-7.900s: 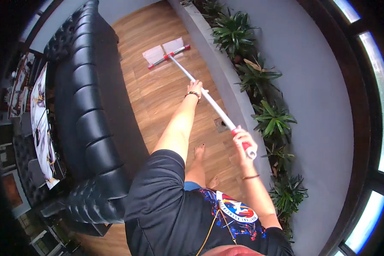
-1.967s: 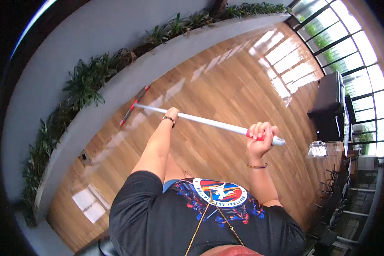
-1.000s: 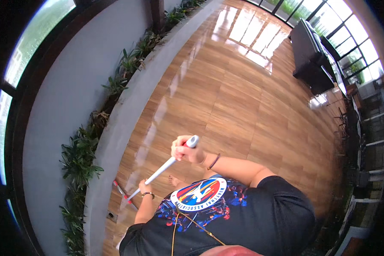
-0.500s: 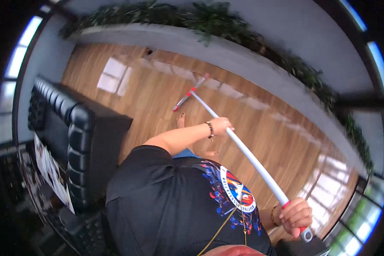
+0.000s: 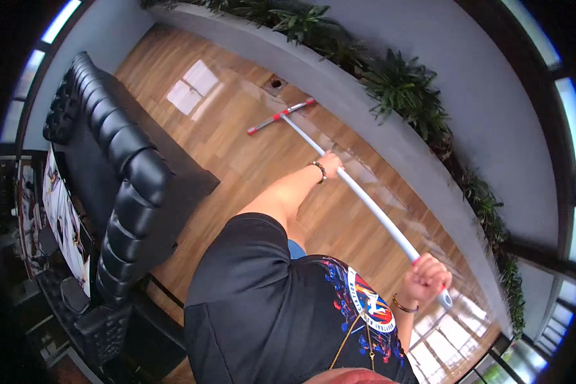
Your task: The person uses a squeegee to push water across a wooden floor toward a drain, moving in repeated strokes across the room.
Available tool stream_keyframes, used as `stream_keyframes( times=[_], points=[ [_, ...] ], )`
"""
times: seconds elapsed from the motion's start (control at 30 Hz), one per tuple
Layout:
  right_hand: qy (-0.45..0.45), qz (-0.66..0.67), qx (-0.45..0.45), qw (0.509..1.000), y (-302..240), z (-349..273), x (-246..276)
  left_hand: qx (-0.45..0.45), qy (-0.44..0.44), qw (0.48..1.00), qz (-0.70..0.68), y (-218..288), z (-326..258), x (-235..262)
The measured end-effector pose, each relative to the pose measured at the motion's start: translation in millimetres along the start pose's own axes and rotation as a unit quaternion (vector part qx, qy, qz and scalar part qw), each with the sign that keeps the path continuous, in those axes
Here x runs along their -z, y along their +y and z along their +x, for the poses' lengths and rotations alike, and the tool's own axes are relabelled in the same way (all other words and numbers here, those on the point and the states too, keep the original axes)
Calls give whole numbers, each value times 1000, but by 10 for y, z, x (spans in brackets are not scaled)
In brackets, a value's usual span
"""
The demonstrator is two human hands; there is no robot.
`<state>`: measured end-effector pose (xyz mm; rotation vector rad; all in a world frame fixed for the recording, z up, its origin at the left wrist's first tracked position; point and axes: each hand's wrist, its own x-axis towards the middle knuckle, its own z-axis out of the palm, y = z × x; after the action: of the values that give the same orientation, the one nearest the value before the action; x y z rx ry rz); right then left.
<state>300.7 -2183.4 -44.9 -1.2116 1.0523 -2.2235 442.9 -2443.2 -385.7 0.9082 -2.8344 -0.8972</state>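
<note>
A long-handled floor squeegee [image 5: 379, 214] runs slantwise across the view, its pole white and its grey head tipped with red at both ends. That head lies on the wood floor near the planter wall. My left hand [image 5: 328, 165] is closed round the pole about midway, the arm stretched forward with a beaded bracelet at the wrist. Higher on the pole, my right hand [image 5: 427, 279] grips the red-banded end, in front of my right side. The pole's holed tip sticks out just past that fist.
A black tufted leather sofa [image 5: 134, 166] stands at the left. Along the far and right side curves a low grey planter wall [image 5: 365, 118] with green plants [image 5: 403, 93] on top. A small dark hole [image 5: 275, 84] opens in the wood floor [image 5: 237, 173] beyond the squeegee head. Window light shines off the boards.
The squeegee head has moved slightly left and farther away, toward the floor hole. Both hands have shifted forward with the pole, and my view has turned, bringing the sofa closer.
</note>
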Motion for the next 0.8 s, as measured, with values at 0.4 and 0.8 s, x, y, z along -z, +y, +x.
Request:
stream_keyframes(
  times=[0.4, 0.8],
  points=[
    [-71, 42, -82, 993, 1353, 612, -1284, 301, 47, 952, 22, -1654, -55, 1025],
    [-233, 277, -39, 932, 1096, 2673, -1455, 126, 191, 968, -107, -824, -367, 1859]
  ],
)
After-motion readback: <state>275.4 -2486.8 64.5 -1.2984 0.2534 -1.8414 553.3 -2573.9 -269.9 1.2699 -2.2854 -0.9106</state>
